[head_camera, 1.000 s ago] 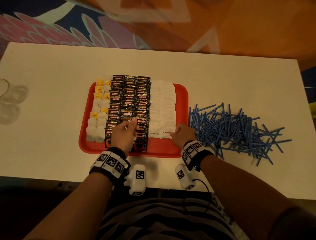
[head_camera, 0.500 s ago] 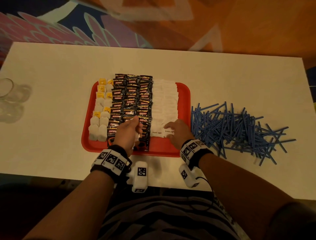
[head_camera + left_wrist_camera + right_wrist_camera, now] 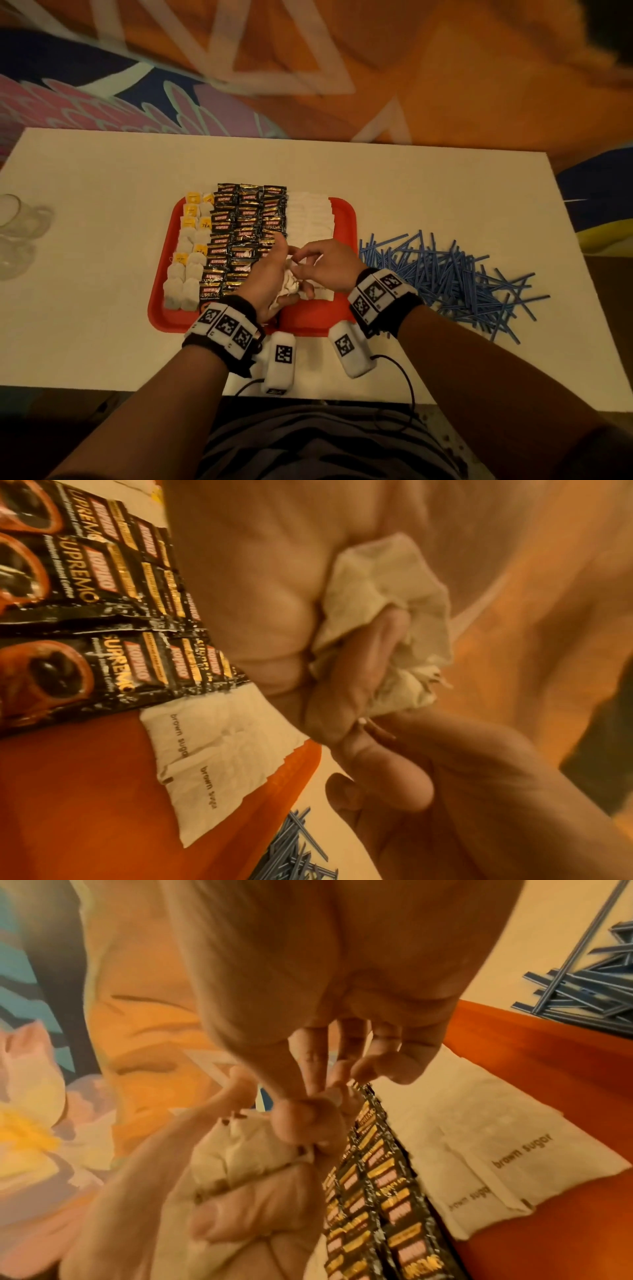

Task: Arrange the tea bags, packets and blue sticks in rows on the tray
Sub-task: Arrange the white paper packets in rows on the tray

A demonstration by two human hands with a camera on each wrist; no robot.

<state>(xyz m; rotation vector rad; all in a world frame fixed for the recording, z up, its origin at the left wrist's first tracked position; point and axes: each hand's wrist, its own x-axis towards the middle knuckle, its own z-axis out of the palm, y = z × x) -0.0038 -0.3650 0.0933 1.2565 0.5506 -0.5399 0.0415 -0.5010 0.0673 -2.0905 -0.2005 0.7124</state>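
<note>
A red tray (image 3: 163,274) holds tea bags (image 3: 186,270) at the left, black coffee packets (image 3: 239,219) in the middle and white brown-sugar packets (image 3: 310,216) at the right, all in rows. Blue sticks (image 3: 442,274) lie in a loose pile on the table right of the tray. My left hand (image 3: 274,270) hovers over the tray's front and grips a crumpled white bundle (image 3: 289,284) (image 3: 387,588) in its palm. My right hand (image 3: 303,262) meets it, with thumb and forefinger pinching the bundle's edge (image 3: 232,1150).
Clear glasses (image 3: 20,219) stand at the left edge of the white table (image 3: 102,205). Two white sensor pods (image 3: 282,356) with cables hang near the front edge. A bare red strip of tray lies in front of the sugar packets (image 3: 219,750).
The right hand left the sugar packets and moved left to the left hand. The left hand rose from the black packets and turned its palm up, showing the white bundle.
</note>
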